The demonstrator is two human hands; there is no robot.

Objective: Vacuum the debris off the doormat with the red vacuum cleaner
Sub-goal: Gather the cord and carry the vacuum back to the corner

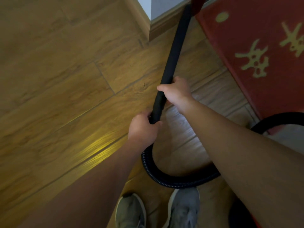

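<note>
The person is standing on the wooden floor (57, 79) and holding the black tube (177, 43) of the vacuum with both hands. The right hand (176, 93) is wrapping its fingers round the tube partway along. The left hand (143, 127) is gripping the near end, right where the bendy hose (164, 179) joins on. Both hands are closing tight round the tube, with no gap showing.

The tube is pointing to the far side, and its tip is going out of sight at the top, next to a red piece (196, 5). I cannot tell if that is the sucking head. The red doormat (246, 38) with yellow signs is lying on the right. The tube is running just beside its left edge, not over it. Everything is looking blurry, so I cannot spot any crumbs on the mat.

The hose is curling round just in front of the two grey shoes (184, 208), then going off to the right under the right arm and looping by the near end of the mat.

I am thinking a few things could go wrong. A step forward could catch a foot in that loop, because it is lying so close to the toes. The far end of the tube could bang the skirting board (154, 28), because it is passing right by the corner. And the mat could bunch up if the sucking grabs its edge.
</note>
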